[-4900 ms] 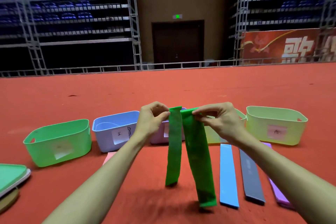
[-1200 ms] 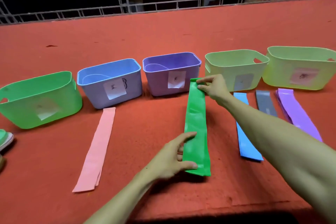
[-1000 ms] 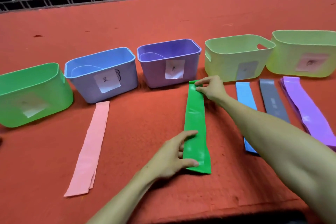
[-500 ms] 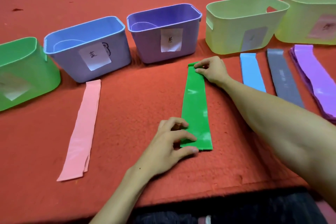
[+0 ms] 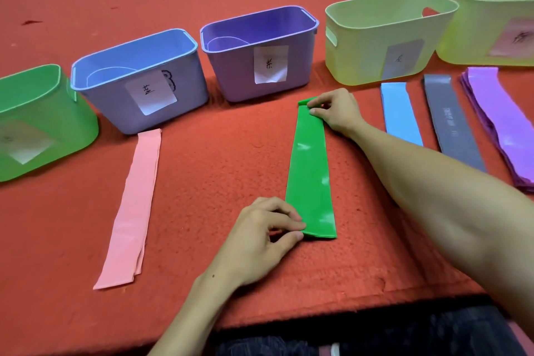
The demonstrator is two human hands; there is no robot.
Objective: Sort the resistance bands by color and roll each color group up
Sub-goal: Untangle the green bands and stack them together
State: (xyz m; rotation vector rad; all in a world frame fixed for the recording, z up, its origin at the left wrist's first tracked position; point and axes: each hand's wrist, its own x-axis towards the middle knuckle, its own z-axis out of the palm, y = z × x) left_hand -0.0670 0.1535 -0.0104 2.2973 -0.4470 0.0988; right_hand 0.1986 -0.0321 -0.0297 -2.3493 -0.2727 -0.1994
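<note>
The worktop (image 5: 219, 153) is covered in red carpet. I read the scene from left to right.

1. A green bin (image 5: 57, 113) stands at the far left, partly cut off by the frame edge.
2. A blue bin (image 5: 193, 81) stands just beside it and carries a white label.
3. A pink band (image 5: 130, 211) lies flat in front of the blue bin, its far end near the bin wall.
4. A purple bin (image 5: 231, 78) comes next, also labelled.
5. The left hand (image 5: 257, 243) rests on the worktop. Its fingers are curled, and the thumb and forefinger pinch the near left corner of the green band (image 5: 310, 170).
6. The green band lies flat at the centre, in front of the gap between the purple bin and the lime bin (image 5: 361, 58), running away from me.
7. The right hand (image 5: 338, 113) pinches the band's far end with curled fingers. A short length of that end is turned up at the fingertips.
8. A blue band (image 5: 400, 113) lies to the right of the right forearm, in front of the lime bin.
9. A grey band (image 5: 448, 124) lies just beside the blue band.
10. Purple bands (image 5: 501, 127) lie stacked at the far right, in front of a second lime bin (image 5: 474, 32). I cannot tell how many there are.
</note>
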